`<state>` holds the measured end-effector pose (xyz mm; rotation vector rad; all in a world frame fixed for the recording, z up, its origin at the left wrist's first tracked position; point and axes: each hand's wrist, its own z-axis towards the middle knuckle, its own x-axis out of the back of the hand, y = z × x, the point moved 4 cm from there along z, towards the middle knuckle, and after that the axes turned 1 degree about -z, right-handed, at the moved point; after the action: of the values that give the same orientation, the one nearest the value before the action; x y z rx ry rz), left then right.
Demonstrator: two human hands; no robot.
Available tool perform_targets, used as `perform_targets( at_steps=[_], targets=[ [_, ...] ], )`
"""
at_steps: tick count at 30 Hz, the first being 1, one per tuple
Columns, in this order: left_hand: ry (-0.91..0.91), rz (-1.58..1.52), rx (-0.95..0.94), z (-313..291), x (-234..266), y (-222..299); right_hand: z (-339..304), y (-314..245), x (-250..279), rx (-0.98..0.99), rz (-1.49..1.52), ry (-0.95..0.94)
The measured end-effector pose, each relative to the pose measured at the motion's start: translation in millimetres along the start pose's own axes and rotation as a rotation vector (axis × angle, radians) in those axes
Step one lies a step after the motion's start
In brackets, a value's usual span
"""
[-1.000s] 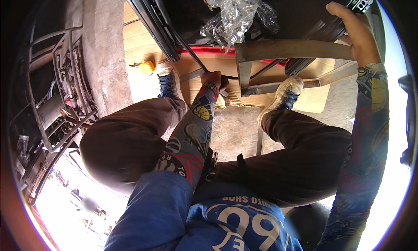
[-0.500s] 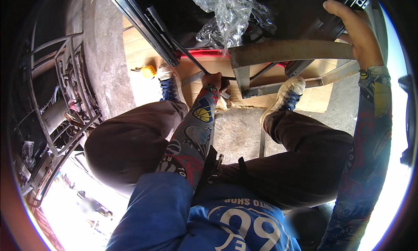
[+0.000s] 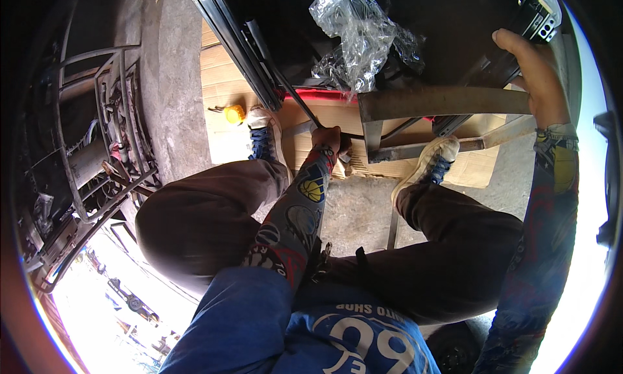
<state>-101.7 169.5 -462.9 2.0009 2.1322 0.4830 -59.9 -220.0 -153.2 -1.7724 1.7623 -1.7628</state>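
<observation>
Rod is slanting down from the far side, just right of the left rail, then bending and running rightward behind the metal frame. Near the bend, the left hand is gripping it, its fingers curling around the black bar. At the far right, the right hand is resting by the right rail and the right end of the frame, its thumb stretching out along the rail's near side. Its fingers are mostly hiding, so I cannot tell whether they are pinching anything.

Clear plastic wrap is lying crumpled over the dark panel between the rails, and a red strip is showing along the panel's near edge. Cardboard is covering part of the floor underneath. An orange cap is sitting on it, just left of the left shoe; the right shoe is standing near the frame. Well apart, on the left, a metal rack is standing.
</observation>
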Motion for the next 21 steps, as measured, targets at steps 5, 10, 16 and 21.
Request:
perform_targets(
  at_steps=[5, 10, 16, 21],
  targets=[
    [-0.125, -0.021, 0.026, 34.1, 1.7, -13.5, -1.0, 0.5, -0.7, 0.032, -0.047, 0.006],
    [-0.180, 0.361, -0.200, 64.7, 2.6, -19.5, -2.5, -5.2, -1.0, 0.019, -0.107, 0.054],
    [-0.041, 0.106, -0.062, 19.9, 11.3, -21.4, -2.6, -8.2, 0.8, 0.039, -0.081, 0.039],
    [0.069, 0.193, -0.079, -12.6, 7.4, -6.2, -2.5, -5.1, 1.4, 0.018, -0.078, 0.054]
  ],
)
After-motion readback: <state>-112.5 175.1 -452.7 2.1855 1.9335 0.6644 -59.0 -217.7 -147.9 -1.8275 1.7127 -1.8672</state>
